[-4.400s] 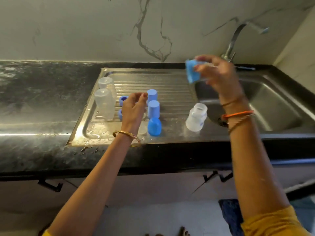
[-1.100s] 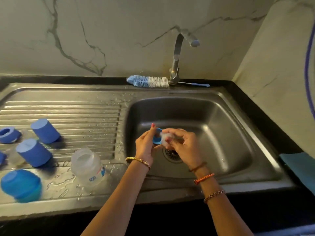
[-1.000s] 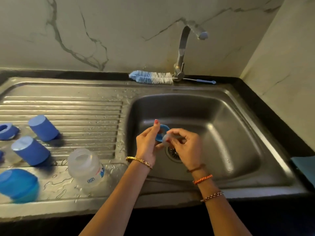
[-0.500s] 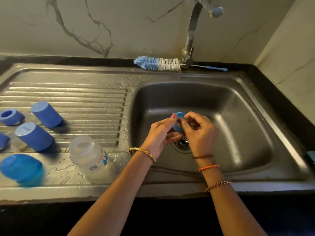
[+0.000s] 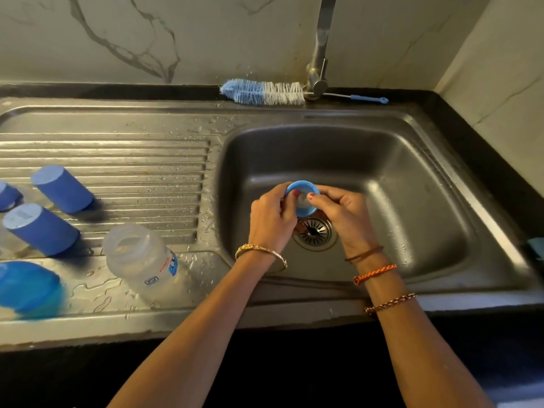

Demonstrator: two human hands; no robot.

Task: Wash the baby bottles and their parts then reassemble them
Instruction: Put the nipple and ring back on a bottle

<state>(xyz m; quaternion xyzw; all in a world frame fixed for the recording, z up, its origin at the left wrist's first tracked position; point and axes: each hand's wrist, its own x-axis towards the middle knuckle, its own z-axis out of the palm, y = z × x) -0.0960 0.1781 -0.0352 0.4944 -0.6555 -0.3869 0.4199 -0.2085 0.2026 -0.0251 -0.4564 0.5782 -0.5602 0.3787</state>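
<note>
On the draining board at left stand blue caps (image 5: 60, 188) and a clear bottle (image 5: 141, 260). Over the basin, the left hand (image 5: 272, 220) and right hand (image 5: 343, 214) both grip a blue collar ring (image 5: 303, 198), seating its clear teat (image 5: 301, 200). Judged: reassembly; next, screw it onto the bottle.

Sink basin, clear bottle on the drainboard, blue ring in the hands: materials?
Sink basin: brushed stainless steel, judging by its dull grey sheen and streaky highlights.
Clear bottle: translucent, frosted-looking, printed; likely plastic.
Blue ring: opaque, smooth, matte; probably moulded plastic.
</note>
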